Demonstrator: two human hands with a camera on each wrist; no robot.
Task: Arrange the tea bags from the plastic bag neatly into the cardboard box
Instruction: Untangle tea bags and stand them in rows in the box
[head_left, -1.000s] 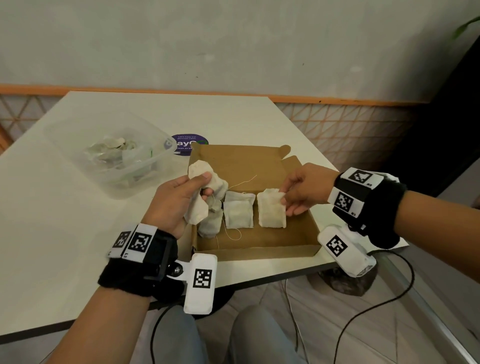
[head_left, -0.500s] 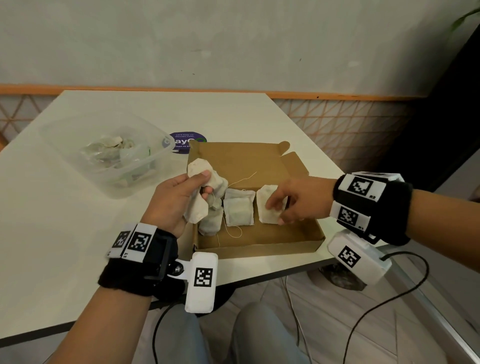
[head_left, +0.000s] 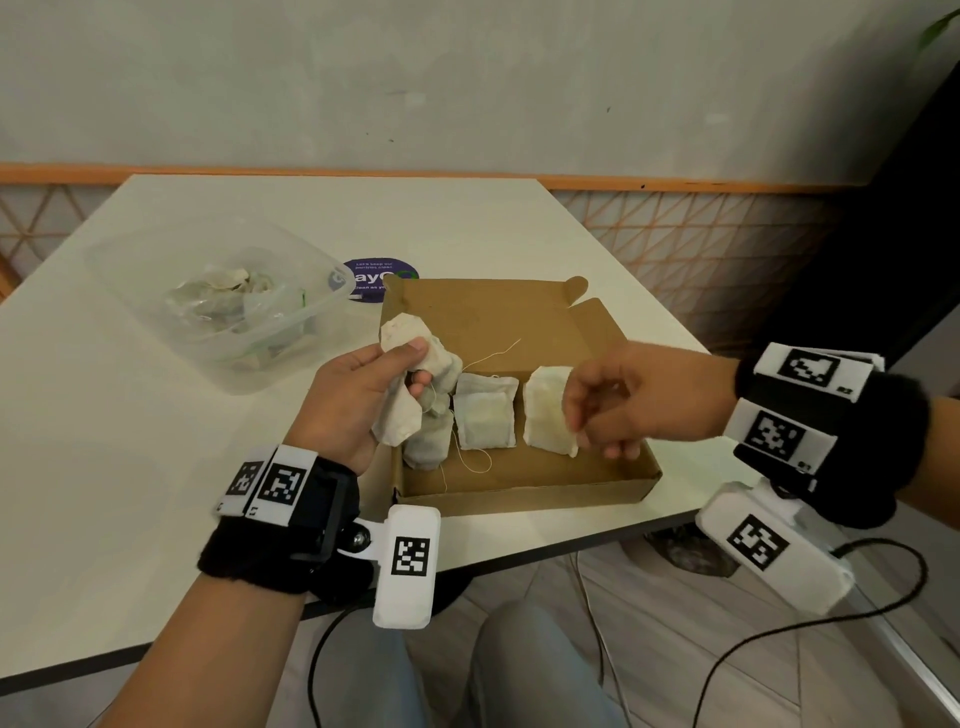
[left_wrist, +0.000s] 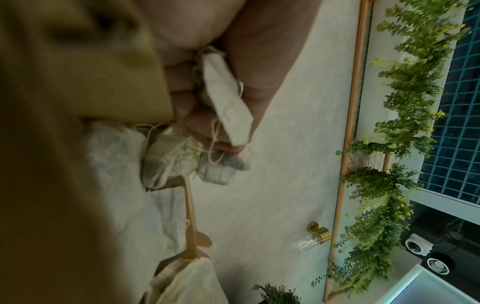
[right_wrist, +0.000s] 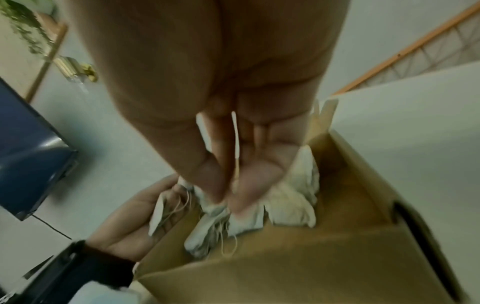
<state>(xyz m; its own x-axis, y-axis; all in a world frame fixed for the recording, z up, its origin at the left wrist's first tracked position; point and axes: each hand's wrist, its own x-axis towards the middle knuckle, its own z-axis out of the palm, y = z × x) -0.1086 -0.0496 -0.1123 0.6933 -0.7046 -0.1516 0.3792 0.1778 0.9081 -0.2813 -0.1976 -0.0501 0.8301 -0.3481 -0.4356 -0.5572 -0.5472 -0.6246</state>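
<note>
- Two tea bags (head_left: 487, 412) are lying flat side by side on the floor of the cardboard box (head_left: 524, 488), the right-hand one (head_left: 545, 413) just beside the first, both towards the near half of the box.
- A bunch of further tea bags (head_left: 410, 374) is sitting in the left hand (head_left: 358, 400), which is holding them over the box's left wall; the thumb and curled fingers are clenching round the bunch, and loose strings are dangling from it, as the left wrist view also shows.
- One grey-looking bag (head_left: 428, 441) from that bunch is hanging down into the near left corner of the box.
- The right hand (head_left: 623, 400) is hovering over the right part of the box, just beside the right-hand flat bag; its fingers are loosely bent and are grasping nothing, though the hand is blurred in the head view.
- The box is standing open near the table's (head_left: 130, 467) near right corner, its lid flap (head_left: 483, 306) lying back on the far side.
- A clear plastic tub (head_left: 223, 291) holding the plastic bag (head_left: 234, 299) with more tea bags is standing to the left and farther away, apart from the box.
- A round purple sticker (head_left: 376, 273) is showing on the table between the tub and the box's far edge.
</note>
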